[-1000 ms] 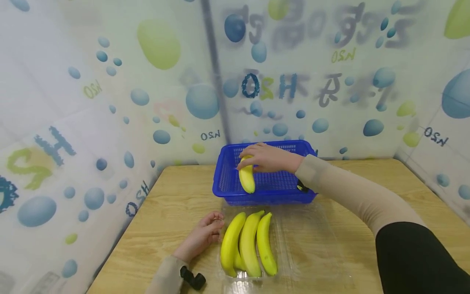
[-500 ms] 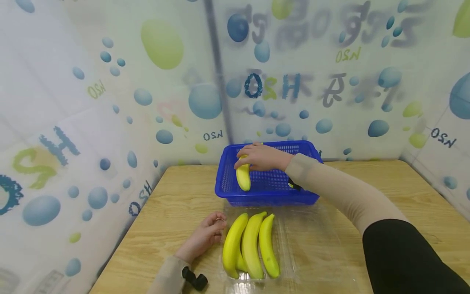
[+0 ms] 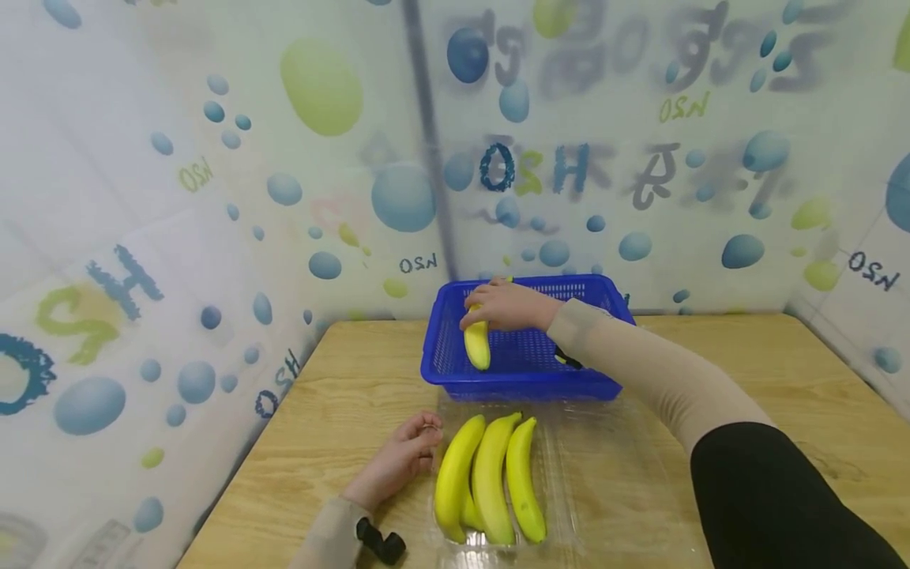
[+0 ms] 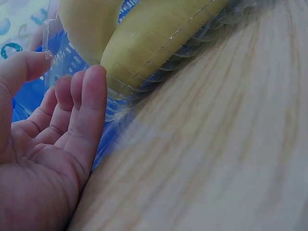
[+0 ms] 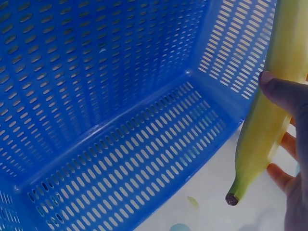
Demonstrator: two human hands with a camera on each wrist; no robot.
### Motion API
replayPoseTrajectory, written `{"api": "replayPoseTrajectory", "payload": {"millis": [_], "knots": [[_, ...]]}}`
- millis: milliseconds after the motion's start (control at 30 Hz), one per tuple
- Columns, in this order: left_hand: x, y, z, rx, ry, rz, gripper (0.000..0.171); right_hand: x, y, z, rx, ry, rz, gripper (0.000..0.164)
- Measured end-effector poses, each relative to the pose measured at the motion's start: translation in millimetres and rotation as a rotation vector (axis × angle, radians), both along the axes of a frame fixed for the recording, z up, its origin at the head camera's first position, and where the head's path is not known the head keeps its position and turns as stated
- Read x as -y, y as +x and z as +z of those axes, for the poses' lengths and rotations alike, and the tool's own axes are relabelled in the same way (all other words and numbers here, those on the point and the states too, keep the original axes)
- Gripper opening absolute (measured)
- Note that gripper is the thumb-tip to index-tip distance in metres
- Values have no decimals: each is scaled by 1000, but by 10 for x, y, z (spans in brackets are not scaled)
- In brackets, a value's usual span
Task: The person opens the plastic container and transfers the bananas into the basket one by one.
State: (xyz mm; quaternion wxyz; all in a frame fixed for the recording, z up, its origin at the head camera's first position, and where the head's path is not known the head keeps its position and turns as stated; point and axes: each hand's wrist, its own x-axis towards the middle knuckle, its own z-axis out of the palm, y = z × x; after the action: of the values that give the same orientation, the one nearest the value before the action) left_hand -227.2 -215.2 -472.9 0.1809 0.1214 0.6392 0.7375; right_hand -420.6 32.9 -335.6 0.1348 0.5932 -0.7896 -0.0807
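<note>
My right hand grips a yellow banana inside the left part of the blue plastic basket. In the right wrist view, the thumb lies on one side of this banana and the fingers on the other, its dark-tipped end pointing past the basket's edge. Several more bananas lie side by side in a clear plastic container in front of the basket. Beside that container's left edge is my left hand, fingers loosely bent, thumb and fingertips right at the clear wall, holding no banana.
The container's clear lid spreads flat to the right on the wooden table. The basket stands at the table's back, near a white patterned curtain. Black straps circle both wrists.
The right hand and its banana have sunk slightly deeper into the basket. The head view has shifted a little to the left. My left hand and the container's bananas stay in place.
</note>
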Motion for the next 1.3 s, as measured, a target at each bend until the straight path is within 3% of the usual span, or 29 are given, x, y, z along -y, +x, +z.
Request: {"api": "replayPoseTrajectory", "payload": {"millis": [567,967,1300], "knots": [[33,-21,5,-2,6,-11,13,159,-79,-251,-23,48,51,39],[29,-26,14,6,-1,1,14,275,-81,-426,37,169,53,36],[12,-6,-5,26,13,3,14,266,-95,-504,52,190,51,36]]}}
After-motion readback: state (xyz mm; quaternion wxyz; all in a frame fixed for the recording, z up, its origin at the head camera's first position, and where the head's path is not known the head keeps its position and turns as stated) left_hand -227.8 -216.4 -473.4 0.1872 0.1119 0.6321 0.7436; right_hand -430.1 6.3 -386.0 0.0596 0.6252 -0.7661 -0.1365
